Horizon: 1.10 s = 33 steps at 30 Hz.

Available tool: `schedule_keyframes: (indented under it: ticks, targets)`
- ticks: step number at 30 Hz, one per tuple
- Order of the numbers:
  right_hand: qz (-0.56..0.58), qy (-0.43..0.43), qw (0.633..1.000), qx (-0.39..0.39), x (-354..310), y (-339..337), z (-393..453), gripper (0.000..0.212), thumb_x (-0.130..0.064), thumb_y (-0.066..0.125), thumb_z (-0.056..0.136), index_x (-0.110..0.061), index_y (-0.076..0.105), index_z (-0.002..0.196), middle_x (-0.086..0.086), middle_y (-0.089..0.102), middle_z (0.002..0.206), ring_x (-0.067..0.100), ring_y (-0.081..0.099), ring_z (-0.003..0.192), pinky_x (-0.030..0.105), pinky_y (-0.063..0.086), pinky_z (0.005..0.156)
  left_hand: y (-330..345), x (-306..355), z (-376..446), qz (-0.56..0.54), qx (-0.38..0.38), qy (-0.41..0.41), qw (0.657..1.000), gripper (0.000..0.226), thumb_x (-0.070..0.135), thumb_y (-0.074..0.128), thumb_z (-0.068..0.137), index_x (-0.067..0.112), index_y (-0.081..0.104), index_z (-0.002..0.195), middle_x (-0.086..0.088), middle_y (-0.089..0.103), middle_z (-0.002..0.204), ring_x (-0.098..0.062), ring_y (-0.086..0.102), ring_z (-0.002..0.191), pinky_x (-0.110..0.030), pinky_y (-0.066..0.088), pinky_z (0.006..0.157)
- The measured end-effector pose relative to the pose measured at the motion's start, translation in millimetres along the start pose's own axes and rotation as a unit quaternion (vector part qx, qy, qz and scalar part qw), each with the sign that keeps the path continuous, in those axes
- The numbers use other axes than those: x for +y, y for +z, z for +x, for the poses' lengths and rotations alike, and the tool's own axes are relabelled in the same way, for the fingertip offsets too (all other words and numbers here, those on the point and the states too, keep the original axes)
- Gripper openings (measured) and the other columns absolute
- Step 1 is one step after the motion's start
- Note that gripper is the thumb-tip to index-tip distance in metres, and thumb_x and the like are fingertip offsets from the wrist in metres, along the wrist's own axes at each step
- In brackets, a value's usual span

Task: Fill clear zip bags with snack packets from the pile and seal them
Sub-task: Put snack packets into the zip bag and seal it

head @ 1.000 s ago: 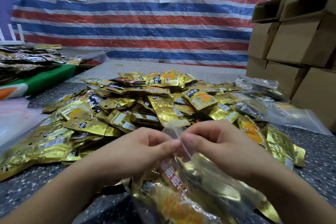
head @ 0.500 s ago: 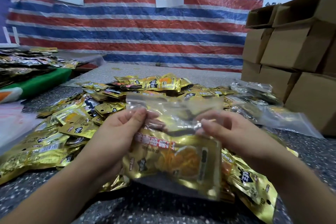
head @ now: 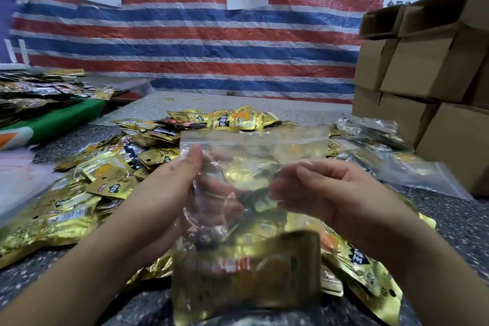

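A clear zip bag (head: 254, 148) stands upright in front of me, its zip strip at the top. Gold snack packets (head: 246, 270) fill its blurred lower half. My left hand (head: 182, 185) grips the bag's left side, thumb on the front and fingers showing through the plastic behind. My right hand (head: 325, 190) pinches the bag's front film near its middle right with curled fingers. Behind and around the bag spreads the pile of gold snack packets (head: 105, 180) on the speckled table.
Filled clear bags (head: 383, 145) lie at the right of the pile. Stacked cardboard boxes (head: 428, 69) stand at the right edge. A green-topped surface (head: 53, 119) with more packets sits at the left. A striped tarp (head: 211, 42) with paper signs closes the back.
The bag has been lifted from lying low near me to upright. My hands moved apart from its mouth to its sides, and the packets dropped to the bottom.
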State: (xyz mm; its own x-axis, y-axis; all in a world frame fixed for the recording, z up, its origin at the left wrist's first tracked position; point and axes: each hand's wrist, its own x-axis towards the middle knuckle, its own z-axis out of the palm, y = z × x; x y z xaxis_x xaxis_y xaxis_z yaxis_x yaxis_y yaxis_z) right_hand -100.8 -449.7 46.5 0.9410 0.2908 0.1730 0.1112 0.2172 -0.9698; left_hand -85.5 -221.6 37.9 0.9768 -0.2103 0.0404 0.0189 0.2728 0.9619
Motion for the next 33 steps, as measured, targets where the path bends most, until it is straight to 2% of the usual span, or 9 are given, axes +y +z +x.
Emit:
schedule_keyframes:
  ticks: [3, 6, 10, 13, 17, 23, 27, 30, 33]
  targets:
    - [0.013, 0.007, 1.000, 0.002, 1, -3, 1, 0.027, -0.013, 0.057, 0.083, 0.004, 0.075, 0.094, 0.026, 0.073, 0.090, 0.032, 0.074, 0.082, 0.033, 0.060, 0.068, 2, 0, 0, 0.008, 0.012, 0.049, 0.999, 0.042, 0.047, 0.046, 0.084, 0.020, 0.077, 0.080, -0.018, 0.072, 0.070, -0.034, 0.072, 0.061, -0.040, 0.057, 0.045]
    - [-0.020, 0.006, 1.000, 0.007, 0, -3, 2, 0.031, -0.021, 0.056, 0.083, 0.002, 0.075, 0.091, 0.025, 0.073, 0.088, 0.034, 0.074, 0.080, 0.035, 0.060, 0.068, 1, 1, -1, 0.009, 0.006, 0.064, 0.998, 0.035, 0.043, 0.050, 0.083, 0.020, 0.076, 0.081, -0.019, 0.074, 0.083, -0.029, 0.072, 0.061, -0.030, 0.052, 0.040]
    - [-0.048, 0.039, 0.998, 0.027, 0, -8, 8, 0.066, -0.056, 0.037, 0.086, -0.006, 0.079, 0.082, 0.024, 0.073, 0.085, 0.033, 0.073, 0.080, 0.045, 0.059, 0.078, -1, 0, -2, 0.036, 0.007, 0.077, 0.996, 0.025, 0.032, 0.055, 0.083, 0.022, 0.076, 0.078, -0.015, 0.075, 0.084, -0.025, 0.072, 0.060, -0.024, 0.049, 0.038]
    - [-0.040, 0.005, 0.992, 0.123, 4, -16, 16, 0.073, -0.055, 0.028, 0.098, -0.009, 0.079, 0.075, 0.019, 0.075, 0.083, 0.026, 0.072, 0.076, 0.036, 0.058, 0.071, -1, -4, -1, 0.037, 0.014, 0.082, 0.996, 0.021, 0.026, 0.057, 0.082, 0.015, 0.074, 0.080, -0.016, 0.075, 0.081, -0.022, 0.071, 0.056, -0.020, 0.047, 0.036]
    - [-0.308, -0.104, 0.892, 0.314, 12, -37, 22, 0.040, -0.034, 0.051, 0.102, -0.021, 0.074, 0.071, -0.004, 0.074, 0.075, 0.002, 0.064, 0.063, 0.028, 0.050, 0.062, -4, -10, 3, 0.053, 0.020, 0.076, 0.995, 0.020, 0.024, 0.059, 0.078, 0.012, 0.076, 0.078, -0.016, 0.075, 0.081, -0.020, 0.071, 0.056, -0.021, 0.048, 0.037]
    - [-0.466, -0.087, 0.827, 0.303, 15, -59, 36, 0.008, -0.029, 0.061, 0.096, -0.028, 0.069, 0.095, -0.015, 0.068, 0.087, 0.004, 0.063, 0.083, 0.024, 0.045, 0.065, -11, -9, 8, 0.085, 0.027, 0.076, 0.993, 0.022, 0.032, 0.062, 0.078, 0.017, 0.077, 0.083, -0.012, 0.076, 0.091, -0.020, 0.074, 0.070, -0.028, 0.058, 0.052]
    - [-0.530, -0.032, 0.798, 0.286, 3, -54, 61, 0.025, -0.039, 0.057, 0.097, -0.021, 0.066, 0.112, -0.007, 0.067, 0.100, 0.013, 0.064, 0.083, 0.033, 0.053, 0.071, -12, -6, 10, 0.096, 0.042, 0.072, 0.992, 0.037, 0.046, 0.052, 0.086, 0.019, 0.076, 0.081, -0.013, 0.076, 0.088, -0.024, 0.073, 0.067, -0.031, 0.058, 0.052]
    - [-0.572, 0.015, 0.775, 0.269, -4, -49, 85, 0.035, -0.048, 0.050, 0.098, -0.016, 0.061, 0.106, 0.000, 0.066, 0.094, 0.020, 0.069, 0.069, 0.040, 0.058, 0.069, -11, -9, 9, 0.106, 0.055, 0.078, 0.990, 0.035, 0.048, 0.053, 0.083, 0.023, 0.076, 0.078, -0.013, 0.076, 0.083, -0.025, 0.072, 0.065, -0.041, 0.057, 0.063]
    - [-0.632, 0.060, 0.728, 0.260, -7, -49, 113, 0.055, -0.057, 0.048, 0.096, -0.005, 0.062, 0.088, 0.007, 0.063, 0.080, 0.022, 0.059, 0.069, 0.032, 0.045, 0.057, -11, -12, 8, 0.121, 0.057, 0.069, 0.989, 0.032, 0.049, 0.055, 0.079, 0.024, 0.074, 0.077, -0.015, 0.075, 0.080, -0.031, 0.073, 0.063, -0.042, 0.053, 0.060]
